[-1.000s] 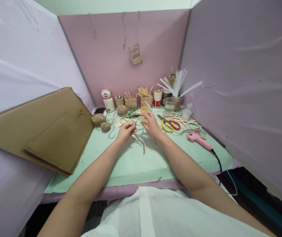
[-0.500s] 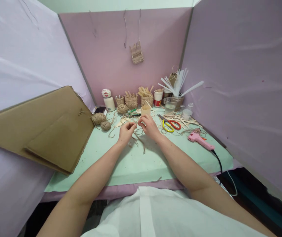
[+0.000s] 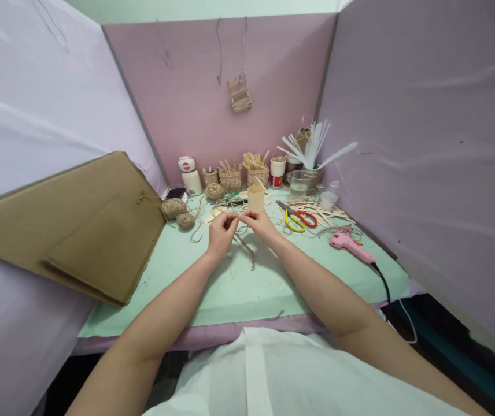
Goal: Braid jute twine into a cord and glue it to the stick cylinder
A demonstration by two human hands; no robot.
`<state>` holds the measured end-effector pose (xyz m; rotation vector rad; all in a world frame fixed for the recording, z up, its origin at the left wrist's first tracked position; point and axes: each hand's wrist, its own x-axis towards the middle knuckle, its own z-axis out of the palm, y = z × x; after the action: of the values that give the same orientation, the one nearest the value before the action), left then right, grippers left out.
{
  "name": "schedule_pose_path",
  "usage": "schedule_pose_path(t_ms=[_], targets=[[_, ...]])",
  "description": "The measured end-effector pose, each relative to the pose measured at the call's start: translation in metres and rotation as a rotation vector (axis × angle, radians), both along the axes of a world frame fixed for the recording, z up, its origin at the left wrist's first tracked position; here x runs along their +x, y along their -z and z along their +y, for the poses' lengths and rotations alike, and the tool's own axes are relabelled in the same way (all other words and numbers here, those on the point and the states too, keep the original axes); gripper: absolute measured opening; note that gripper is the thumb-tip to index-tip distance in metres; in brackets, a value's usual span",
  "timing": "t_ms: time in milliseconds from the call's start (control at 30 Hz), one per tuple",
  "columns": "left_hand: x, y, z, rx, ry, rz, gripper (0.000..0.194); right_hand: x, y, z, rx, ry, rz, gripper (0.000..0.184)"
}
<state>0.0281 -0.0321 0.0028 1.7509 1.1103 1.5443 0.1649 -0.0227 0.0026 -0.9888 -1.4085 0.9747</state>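
My left hand [image 3: 222, 231] and my right hand [image 3: 259, 225] meet fingertip to fingertip above the middle of the table. Both are closed in a pinch on a thin piece of twine [image 3: 245, 245], whose brown ends dangle or lie just below them; the exact grip is too small to see. Right behind my right hand stands a small cup-like holder of pale wooden sticks [image 3: 255, 197]. Loose twine and sticks lie behind my fingers. Scissors with yellow and red handles [image 3: 296, 218] rest to the right.
Twine balls [image 3: 173, 208] sit at the left by a leaning cardboard sheet [image 3: 100, 231]. A pink glue gun [image 3: 352, 247] with a black cord lies at the right. Stick-filled baskets [image 3: 231, 179], a white bottle [image 3: 190, 176] and a plastic cup [image 3: 299, 185] line the back.
My right hand has dropped slightly and its fingers have closed in toward the left fingertips. More of the stick holder shows behind it. The left hand has barely moved.
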Motion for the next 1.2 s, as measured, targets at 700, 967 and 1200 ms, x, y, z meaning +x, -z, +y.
schedule_pose_path(t_ms=[700,967,1200], targets=[[0.003,0.015,0.017,-0.254,0.088,-0.023,0.015,0.006,-0.004,-0.002,-0.345,0.007,0.052,0.014],[0.005,0.015,0.013,-0.190,0.023,0.098,0.013,0.013,-0.002,0.001,-0.371,-0.023,-0.065,0.015],[0.006,0.016,0.015,-0.327,0.085,-0.074,0.013,0.014,-0.001,0.003,-0.383,0.045,-0.118,0.014]])
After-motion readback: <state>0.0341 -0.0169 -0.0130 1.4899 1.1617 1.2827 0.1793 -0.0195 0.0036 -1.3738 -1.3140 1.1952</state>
